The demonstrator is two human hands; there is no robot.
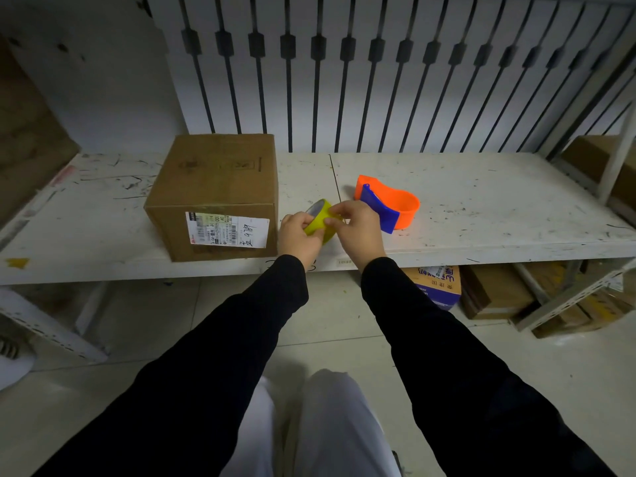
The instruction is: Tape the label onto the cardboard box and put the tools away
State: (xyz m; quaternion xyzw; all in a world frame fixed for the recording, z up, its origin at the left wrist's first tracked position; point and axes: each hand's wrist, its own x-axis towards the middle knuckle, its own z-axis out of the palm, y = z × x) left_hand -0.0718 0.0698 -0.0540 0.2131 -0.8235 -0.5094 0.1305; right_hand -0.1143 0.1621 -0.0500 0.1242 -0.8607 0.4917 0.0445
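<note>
A person in black sleeves stands at a scuffed white shelf (481, 215) running across the middle of the frame, working a roll of yellow tape (318, 220) held just above the shelf's front edge at centre. The left hand (297, 235) is wrapped around the roll from the near side, holding it steady; the right hand (358, 227) has its fingers pinched narrow on the roll's outer face, apparently picking for the loose end.

The cardboard box (216, 187) sits left of centre on the shelf, just beside the left hand, with the white printed label (227, 230) already lying on its near face. Whether any tape holds the label cannot be told. An orange and blue tape dispenser (387, 203) rests on the shelf right of centre, just beyond the right hand and not touched by it.

The taping step looks barely begun. The risks from here are ordinary ones: a strip pulled too sharply may fold back and stick to itself; a strip laid crooked could cover the barcode with a crease or leave a label corner loose; and with no hand bracing the box, pressing tape on could push it back along the shelf. More boxes (495, 290) stand on the floor at lower right.
</note>
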